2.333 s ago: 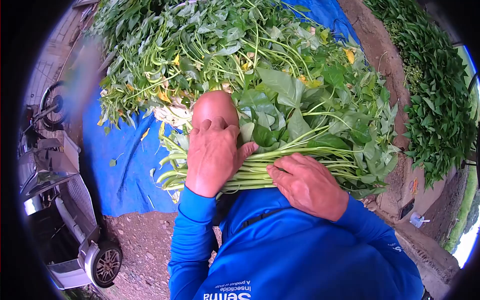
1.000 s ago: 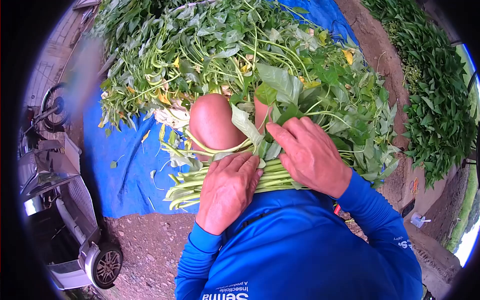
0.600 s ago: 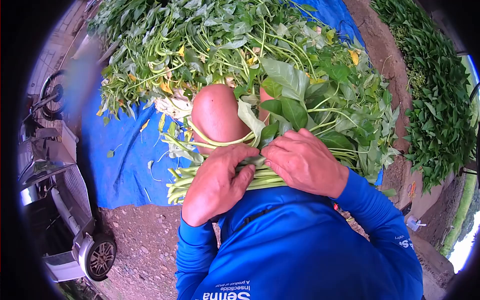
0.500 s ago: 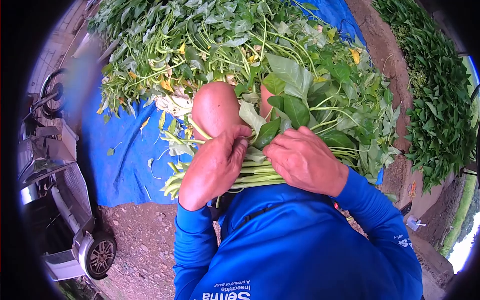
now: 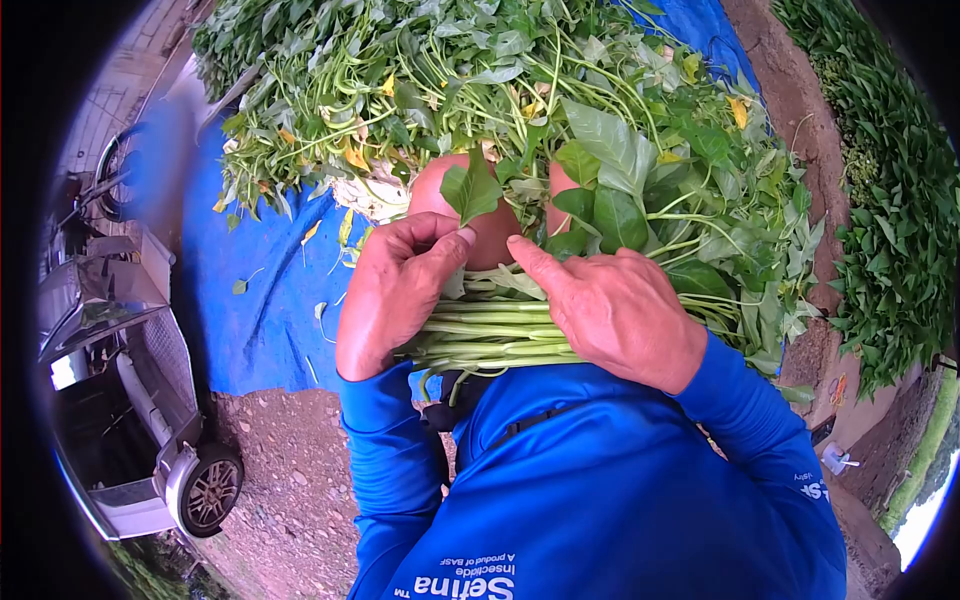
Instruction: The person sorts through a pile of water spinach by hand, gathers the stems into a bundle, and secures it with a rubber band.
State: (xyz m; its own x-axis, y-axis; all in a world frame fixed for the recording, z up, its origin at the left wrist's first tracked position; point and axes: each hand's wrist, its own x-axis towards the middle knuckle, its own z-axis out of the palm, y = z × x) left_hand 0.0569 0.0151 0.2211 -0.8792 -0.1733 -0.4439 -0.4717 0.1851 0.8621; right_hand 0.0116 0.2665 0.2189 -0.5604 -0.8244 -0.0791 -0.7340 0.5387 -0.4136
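Note:
A bundle of green leafy stalks (image 5: pixel 500 330) lies across my lap against my blue shirt, its cut ends toward the left and its leaves spreading right. My left hand (image 5: pixel 395 290) is closed on a single leaf (image 5: pixel 470 190), pinched between thumb and fingers and held up in front of my bare knee (image 5: pixel 490 235). My right hand (image 5: pixel 615 305) rests on top of the bundle, fingers pressed onto the stalks near the leaf bases. The stalks under both hands are partly hidden.
A big heap of loose green vines (image 5: pixel 450 70) covers a blue tarp (image 5: pixel 260 300) ahead of me. More greens (image 5: pixel 900 210) lie beyond a dirt ridge (image 5: pixel 800 110) on the right. Gravel ground (image 5: pixel 290 480) and a parked vehicle (image 5: pixel 150 440) are at the left.
My left hand has come off the stalk ends and lifted, now pinching one leaf before my knee. The right hand has slid down onto the bundle. The view has shifted slightly.

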